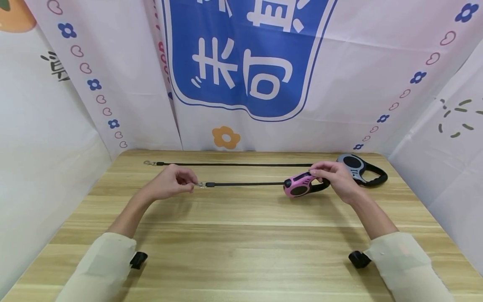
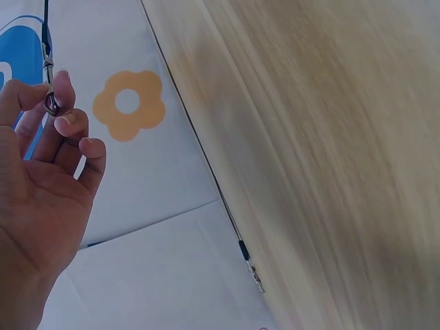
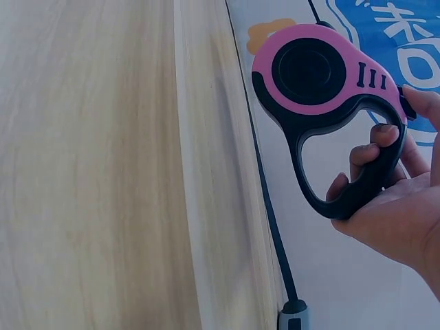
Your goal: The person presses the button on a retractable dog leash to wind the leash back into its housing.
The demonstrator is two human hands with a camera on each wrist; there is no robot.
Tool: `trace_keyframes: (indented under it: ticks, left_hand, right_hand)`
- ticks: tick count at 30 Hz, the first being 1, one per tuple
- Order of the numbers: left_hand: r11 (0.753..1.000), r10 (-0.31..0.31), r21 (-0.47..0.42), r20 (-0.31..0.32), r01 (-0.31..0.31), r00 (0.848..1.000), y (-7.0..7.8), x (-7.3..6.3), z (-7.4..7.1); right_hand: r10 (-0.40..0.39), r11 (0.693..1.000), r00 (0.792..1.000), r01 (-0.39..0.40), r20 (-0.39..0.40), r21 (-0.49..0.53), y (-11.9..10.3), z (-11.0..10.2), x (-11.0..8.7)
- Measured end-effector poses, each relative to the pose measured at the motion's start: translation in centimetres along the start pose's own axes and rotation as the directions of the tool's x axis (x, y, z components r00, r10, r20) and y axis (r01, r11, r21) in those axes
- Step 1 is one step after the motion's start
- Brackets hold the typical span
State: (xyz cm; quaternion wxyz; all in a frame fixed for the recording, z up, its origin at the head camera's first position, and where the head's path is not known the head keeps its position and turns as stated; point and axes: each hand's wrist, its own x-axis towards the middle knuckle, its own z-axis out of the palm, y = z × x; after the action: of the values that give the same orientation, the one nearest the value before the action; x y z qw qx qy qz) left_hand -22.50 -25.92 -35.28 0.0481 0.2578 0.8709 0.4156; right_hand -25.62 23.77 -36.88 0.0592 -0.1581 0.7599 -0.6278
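Observation:
My right hand (image 1: 336, 178) grips the black loop handle of a pink and black retractable dog leash (image 1: 299, 184). In the right wrist view, fingers curl through the handle (image 3: 385, 161) and the thumb lies at the button on its top. A black cord (image 1: 245, 184) runs left from the pink case, stretched straight above the table. At its far end my left hand (image 1: 171, 182) pinches the metal snap hook (image 2: 50, 100) between thumb and fingertips. The hook's lower part is partly hidden by the fingers.
A second retractable leash (image 1: 352, 163), grey and black, lies at the table's back right. Its black cord (image 1: 234, 165) extends left along the back edge to a metal clip (image 1: 149, 162). Behind the wooden table (image 1: 241, 251) hangs a printed white cloth (image 1: 336, 96).

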Motion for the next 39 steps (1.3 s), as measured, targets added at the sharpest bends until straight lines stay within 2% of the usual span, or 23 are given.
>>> trace_keyframes:
  ticks: [26,33,39]
  left_hand:
    - [1.000,0.007,-0.023,0.029,-0.006,1.000,0.3,1.1,0.8]
    - [0.999,0.023,-0.034,0.026,-0.022,0.999,0.2,1.3,1.2]
    - [0.999,0.033,-0.026,0.029,-0.033,0.999,0.2,1.5,1.4]
  right_hand:
    - [0.001,0.999,1.000,-0.002,0.020,0.044,0.3,1.3,0.9]
    - [0.000,0.997,1.000,-0.002,0.027,0.079,0.4,1.5,1.1]
    - [0.010,0.998,0.999,-0.013,0.043,0.065,0.2,1.7,1.2]
